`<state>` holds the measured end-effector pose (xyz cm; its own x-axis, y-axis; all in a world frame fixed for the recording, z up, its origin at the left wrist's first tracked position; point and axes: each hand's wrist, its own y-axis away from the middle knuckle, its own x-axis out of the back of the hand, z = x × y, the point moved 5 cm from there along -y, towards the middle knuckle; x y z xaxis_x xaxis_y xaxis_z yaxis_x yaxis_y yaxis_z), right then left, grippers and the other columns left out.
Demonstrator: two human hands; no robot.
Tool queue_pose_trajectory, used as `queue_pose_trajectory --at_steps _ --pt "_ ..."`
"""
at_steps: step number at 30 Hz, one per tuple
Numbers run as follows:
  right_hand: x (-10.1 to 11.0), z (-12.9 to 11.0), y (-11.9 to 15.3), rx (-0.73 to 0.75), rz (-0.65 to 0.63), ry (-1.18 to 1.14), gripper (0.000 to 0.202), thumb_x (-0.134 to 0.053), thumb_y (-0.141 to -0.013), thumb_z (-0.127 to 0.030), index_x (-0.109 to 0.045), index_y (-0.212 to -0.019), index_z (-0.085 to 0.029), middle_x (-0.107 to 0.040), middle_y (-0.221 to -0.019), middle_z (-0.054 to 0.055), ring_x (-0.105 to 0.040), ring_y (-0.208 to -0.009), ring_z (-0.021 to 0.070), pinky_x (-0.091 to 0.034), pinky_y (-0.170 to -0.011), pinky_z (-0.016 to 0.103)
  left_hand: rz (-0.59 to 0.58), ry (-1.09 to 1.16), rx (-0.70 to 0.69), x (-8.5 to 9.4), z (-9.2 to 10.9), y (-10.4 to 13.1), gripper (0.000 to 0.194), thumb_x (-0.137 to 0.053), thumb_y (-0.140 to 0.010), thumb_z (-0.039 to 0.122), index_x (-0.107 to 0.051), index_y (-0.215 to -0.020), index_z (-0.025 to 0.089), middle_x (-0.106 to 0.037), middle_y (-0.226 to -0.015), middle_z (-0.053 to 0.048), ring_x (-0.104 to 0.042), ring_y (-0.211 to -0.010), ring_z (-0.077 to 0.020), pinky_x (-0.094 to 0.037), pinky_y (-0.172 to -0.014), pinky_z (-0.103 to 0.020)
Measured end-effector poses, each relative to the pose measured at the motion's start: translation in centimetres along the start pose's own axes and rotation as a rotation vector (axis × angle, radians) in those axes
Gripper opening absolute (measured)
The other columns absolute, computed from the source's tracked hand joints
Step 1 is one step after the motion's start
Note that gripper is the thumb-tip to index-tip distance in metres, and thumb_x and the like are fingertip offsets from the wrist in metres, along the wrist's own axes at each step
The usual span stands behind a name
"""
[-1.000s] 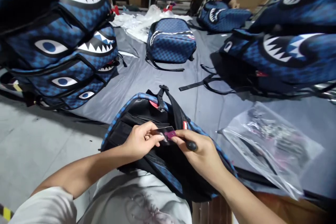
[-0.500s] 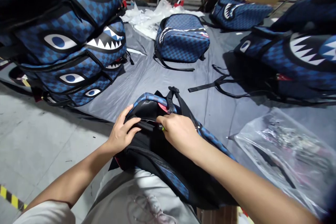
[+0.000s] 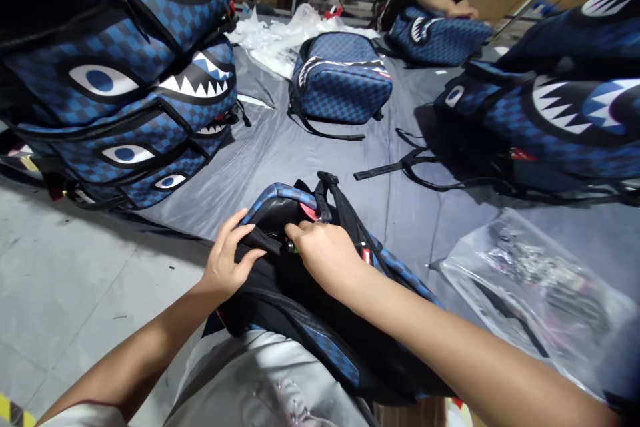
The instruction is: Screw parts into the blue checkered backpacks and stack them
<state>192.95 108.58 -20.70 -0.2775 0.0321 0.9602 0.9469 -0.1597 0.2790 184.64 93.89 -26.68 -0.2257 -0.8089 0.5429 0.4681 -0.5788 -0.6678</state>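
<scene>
A black and blue checked backpack (image 3: 295, 290) lies tilted against my lap at the table's edge, its black inner side facing me. My left hand (image 3: 225, 259) pinches a black padded edge (image 3: 265, 240) of its opening between thumb and fingers. Over the same opening, my right hand (image 3: 325, 250) is closed around a small black and green tool (image 3: 291, 247). Its working end is hidden inside the bag, so its kind cannot be told. A black strap with a buckle (image 3: 327, 179) stands up behind my right hand.
Shark-face backpacks are stacked at the left (image 3: 120, 80) and right (image 3: 560, 113). Another backpack (image 3: 345, 80) sits mid-table near crumpled plastic (image 3: 280, 40). A clear plastic bag (image 3: 540, 280) lies at the right. Across the table, a person's hands (image 3: 463, 10) rest on a backpack.
My right hand has moved slightly left and down with the tool, deeper into the opening. The padded edge in my left hand now tilts down to the right. The view has shifted slightly.
</scene>
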Motion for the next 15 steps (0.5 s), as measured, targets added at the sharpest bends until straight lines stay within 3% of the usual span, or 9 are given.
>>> queue_pose_trajectory --at_steps 4,10,12,15 --pt "1.0 -1.0 -0.8 0.079 0.141 -0.069 0.031 -0.037 -0.098 -0.010 -0.064 -0.112 -0.017 -0.070 -0.101 0.011 -0.070 -0.089 0.0246 -0.051 -0.067 0.032 0.000 -0.015 -0.011 0.0 -0.2 0.1 0.047 -0.070 -0.088 0.023 -0.050 -0.130 0.022 -0.056 -0.141 -0.015 -0.055 -0.132 -0.0267 -0.048 -0.111 -0.048" --pt "2.0 -2.8 -3.5 0.225 0.199 -0.190 0.019 -0.055 -0.094 -0.020 -0.070 -0.104 -0.014 -0.071 -0.097 0.012 -0.070 -0.090 0.0257 -0.052 -0.072 0.033 -0.039 -0.028 -0.036 0.1 -0.5 -0.1 0.051 -0.067 -0.089 0.023 -0.046 -0.136 0.024 -0.051 -0.145 -0.015 -0.051 -0.136 -0.0269 -0.047 -0.111 -0.050" --pt "2.0 -2.4 -2.9 0.256 0.222 -0.142 0.019 -0.053 -0.095 -0.018 -0.070 -0.101 -0.012 -0.071 -0.096 0.013 -0.070 -0.089 0.0250 -0.052 -0.070 0.033 -0.033 -0.040 -0.047 0.1 -0.5 -0.2 0.057 -0.069 -0.088 0.023 -0.044 -0.139 0.026 -0.050 -0.146 -0.014 -0.050 -0.136 -0.0271 -0.046 -0.111 -0.050" --pt "0.8 -0.6 -0.4 0.202 0.157 -0.008 0.019 -0.052 -0.092 -0.007 -0.070 -0.094 -0.010 -0.071 -0.091 0.014 -0.071 -0.082 0.0227 -0.052 -0.065 0.031 -0.005 -0.074 -0.056 -0.1 -0.6 -0.2 0.068 -0.073 -0.086 0.025 -0.040 -0.145 0.028 -0.049 -0.147 -0.015 -0.048 -0.139 -0.0275 -0.045 -0.112 -0.048"
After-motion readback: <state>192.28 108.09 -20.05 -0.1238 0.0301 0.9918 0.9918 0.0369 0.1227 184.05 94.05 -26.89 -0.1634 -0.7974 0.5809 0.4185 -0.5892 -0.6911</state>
